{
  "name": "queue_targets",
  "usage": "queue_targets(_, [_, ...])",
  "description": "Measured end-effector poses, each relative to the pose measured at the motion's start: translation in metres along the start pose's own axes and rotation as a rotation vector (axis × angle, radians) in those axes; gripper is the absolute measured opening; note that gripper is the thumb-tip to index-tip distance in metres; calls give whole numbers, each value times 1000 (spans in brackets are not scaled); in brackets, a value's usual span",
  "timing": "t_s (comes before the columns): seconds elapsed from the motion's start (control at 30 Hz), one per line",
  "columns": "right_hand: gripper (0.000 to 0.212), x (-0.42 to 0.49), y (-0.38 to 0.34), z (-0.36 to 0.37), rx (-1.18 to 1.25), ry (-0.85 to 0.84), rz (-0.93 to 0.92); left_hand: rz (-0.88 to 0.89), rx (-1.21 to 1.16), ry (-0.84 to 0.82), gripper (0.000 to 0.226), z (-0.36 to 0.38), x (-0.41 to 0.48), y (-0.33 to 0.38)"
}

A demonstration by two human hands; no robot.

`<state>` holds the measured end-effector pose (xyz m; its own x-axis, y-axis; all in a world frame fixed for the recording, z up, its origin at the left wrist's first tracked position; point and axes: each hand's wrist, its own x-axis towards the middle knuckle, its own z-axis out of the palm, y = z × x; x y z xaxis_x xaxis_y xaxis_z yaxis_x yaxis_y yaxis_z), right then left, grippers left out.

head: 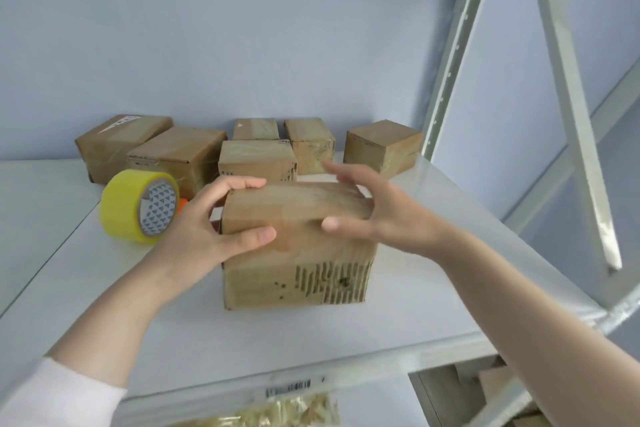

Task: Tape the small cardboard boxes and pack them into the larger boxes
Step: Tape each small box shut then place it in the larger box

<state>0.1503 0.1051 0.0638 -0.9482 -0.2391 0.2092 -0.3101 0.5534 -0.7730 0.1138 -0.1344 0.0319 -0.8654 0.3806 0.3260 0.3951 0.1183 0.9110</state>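
A small cardboard box (298, 263) with a torn lower front stands on the white shelf (346, 333) in front of me. My left hand (207, 229) grips its upper left corner, fingers curled over the top and thumb on the front face. My right hand (374, 208) holds the upper right edge, fingers spread over the top and thumb pressing the front. Shiny clear tape runs across the box's top. A yellow tape roll (138, 206) stands on edge just left of my left hand.
Several small cardboard boxes (258, 159) sit in a row at the back of the shelf against the blue wall. An orange object (183, 203) peeks out behind the roll. A metal rack upright (450, 55) rises at right. A bag (284, 412) lies below.
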Motion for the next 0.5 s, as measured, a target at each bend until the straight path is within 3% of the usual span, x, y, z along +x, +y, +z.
queue_targets(0.17, [85,-54,-12,18,331,56,69,-10,-244,-5,47,-4,-29,7])
queue_targets(0.27, [91,-85,-16,38,400,138,105,-42,-312,-89,68,-1,-47,1])
queue_targets(0.37, [79,-123,-18,39,453,224,182,-42,-357,-213,76,16,-61,2])
queue_targets(0.5, [58,-183,-25,28,474,304,231,26,-325,-299,54,55,-72,13])
